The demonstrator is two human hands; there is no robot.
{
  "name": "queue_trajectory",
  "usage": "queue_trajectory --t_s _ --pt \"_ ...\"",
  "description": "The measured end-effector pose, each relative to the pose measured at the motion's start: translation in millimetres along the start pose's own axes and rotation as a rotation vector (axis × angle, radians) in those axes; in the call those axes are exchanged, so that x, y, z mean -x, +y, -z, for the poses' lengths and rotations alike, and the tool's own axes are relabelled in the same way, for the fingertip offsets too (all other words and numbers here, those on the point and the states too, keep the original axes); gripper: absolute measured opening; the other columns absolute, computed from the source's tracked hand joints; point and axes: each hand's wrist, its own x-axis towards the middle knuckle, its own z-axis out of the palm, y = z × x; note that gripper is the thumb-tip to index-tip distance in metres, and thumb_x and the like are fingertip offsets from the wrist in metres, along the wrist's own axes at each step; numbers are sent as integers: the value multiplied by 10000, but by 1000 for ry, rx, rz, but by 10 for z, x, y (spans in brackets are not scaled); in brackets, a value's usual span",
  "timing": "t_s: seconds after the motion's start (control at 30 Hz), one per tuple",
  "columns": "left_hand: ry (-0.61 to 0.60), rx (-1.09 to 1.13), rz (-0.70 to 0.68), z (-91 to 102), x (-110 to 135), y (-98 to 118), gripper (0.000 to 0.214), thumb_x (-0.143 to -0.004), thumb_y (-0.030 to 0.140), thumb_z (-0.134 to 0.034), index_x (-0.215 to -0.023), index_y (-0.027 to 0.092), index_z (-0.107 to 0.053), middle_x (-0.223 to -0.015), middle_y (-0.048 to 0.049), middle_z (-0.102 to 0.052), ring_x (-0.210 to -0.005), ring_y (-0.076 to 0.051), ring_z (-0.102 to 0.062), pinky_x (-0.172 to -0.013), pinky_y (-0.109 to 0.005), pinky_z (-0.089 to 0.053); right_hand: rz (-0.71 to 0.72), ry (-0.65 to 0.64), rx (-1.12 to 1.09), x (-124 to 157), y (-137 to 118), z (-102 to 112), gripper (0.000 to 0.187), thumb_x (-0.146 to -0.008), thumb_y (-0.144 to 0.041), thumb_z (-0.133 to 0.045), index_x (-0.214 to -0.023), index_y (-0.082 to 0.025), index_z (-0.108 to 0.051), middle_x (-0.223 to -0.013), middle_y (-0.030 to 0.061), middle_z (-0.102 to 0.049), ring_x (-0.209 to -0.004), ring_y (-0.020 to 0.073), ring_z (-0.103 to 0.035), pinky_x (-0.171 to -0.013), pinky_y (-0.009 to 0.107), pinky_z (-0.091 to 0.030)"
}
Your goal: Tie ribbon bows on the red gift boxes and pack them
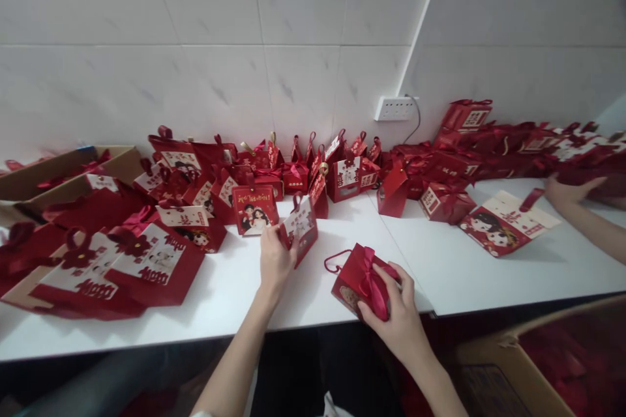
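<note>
My left hand (275, 254) grips the near edge of a small red gift box with a white printed front (300, 220), which stands upright on the white table. In my right hand (394, 306) is a red gift box with a pink ribbon bow (366, 277), tilted near the table's front edge. A dark red cord loop (336, 263) sticks out from its left side. Just behind my left hand stands a red box with a cartoon couple (255, 210). Several more red gift boxes form rows farther back.
Large red gift bags (155, 259) lie at the left, in front of an open cardboard box (120, 164). Another carton (508, 345) sits below the table at right. A co-worker's hand (570, 192) reaches among boxes at far right. A power strip (394, 109) is on the wall.
</note>
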Motion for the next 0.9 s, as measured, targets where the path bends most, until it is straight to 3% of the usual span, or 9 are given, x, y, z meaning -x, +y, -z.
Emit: queue_trajectory --t_s 0.13,0.23,0.37,0.5,0.63,0.9 --pt "126 -102 30 -168 27 28 392 -813 336 -529 -1074 58 -438 -1010 -199 -494 -1012 -333 -503 -845 -510 -442 35 125 -37 37 40 -147 524 -823 -406 -553 -1280 -201 -400 -1330 163 -332 -1184 327 -456 -861 500 -526" --pt "130 -138 20 -352 -114 18 428 -812 344 -517 -1090 27 -439 -1016 -214 -492 -1023 -345 -494 -850 -520 -435 84 230 -67 45 81 -271 525 -813 -414 -561 -1255 -174 -411 -1343 192 -331 -1197 349 -431 -850 532 -519" --pt "125 -141 19 -543 -374 -43 481 -797 321 -520 -1131 -13 -428 -1015 -235 -499 -1031 -361 -496 -862 -547 -424 114 275 -98 14 105 -352 516 -808 -412 -561 -1234 -160 -418 -1344 208 -329 -1184 352 -433 -839 553 -513" --pt "139 -105 37 -559 -486 -156 575 -793 319 -540 -1223 -21 -367 -1103 -260 -469 -1122 -374 -449 -933 -569 -387 88 301 -80 -17 55 -380 526 -804 -411 -571 -1241 -161 -418 -1337 203 -328 -1185 353 -427 -854 569 -498" --pt "141 -54 39 -553 -386 -223 678 -805 302 -549 -1332 18 -231 -1277 -269 -331 -1273 -343 -319 -1041 -516 -331 41 309 -45 -22 -25 -393 543 -794 -412 -595 -1245 -163 -424 -1330 196 -324 -1192 357 -416 -883 575 -481" --pt "195 0 63 -521 -317 -256 729 -753 251 -608 -1334 65 -211 -1244 -217 -287 -1283 -327 -287 -1079 -509 -286 11 290 -5 -16 -113 -350 561 -782 -424 -614 -1237 -153 -431 -1329 195 -310 -1194 359 -417 -893 556 -489"
